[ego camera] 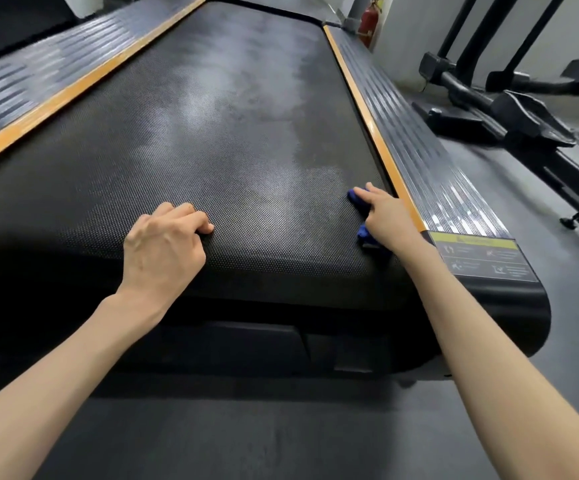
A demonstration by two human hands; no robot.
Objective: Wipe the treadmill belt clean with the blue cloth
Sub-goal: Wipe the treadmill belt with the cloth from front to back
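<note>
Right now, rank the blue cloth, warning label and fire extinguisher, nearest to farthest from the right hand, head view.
1. blue cloth, under the right hand.
2. warning label, right, on the rail end.
3. fire extinguisher, far ahead by the wall.

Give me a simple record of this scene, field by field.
Machine: treadmill belt, seen from its near end
Right hand: presses the blue cloth onto the belt, beside the right side rail
Left hand: fingers curled, resting on the belt, holding nothing
Belt surface: pale hazy patches down the middle
Nearby: warning label, fire extinguisher
</note>
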